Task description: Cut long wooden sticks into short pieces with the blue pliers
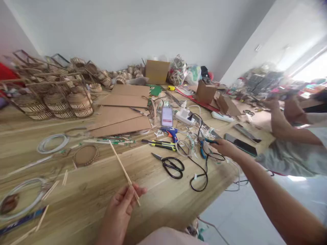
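My left hand (125, 197) pinches a thin, pale wooden stick (120, 163) between thumb and fingers, its long end tilted up and away over the table. Out to the right, my right hand (224, 148) is closed on blue-handled pliers (203, 149), whose jaws are hard to make out among cables and scraps. Black-handled scissors (173, 167) lie between my hands. Beyond them rest yellow-and-black utility knives (162, 145), a blue glue gun (172, 132) and a ring of pale strip (183, 148).
Small woven baskets (80, 102) stand at the back left near cardboard sheets (120, 117). A phone (167, 116) and a white power strip (185, 116) sit mid-table. A black cable (206, 173) loops near the front edge. At right, another person's arm (293, 132) reaches over the table.
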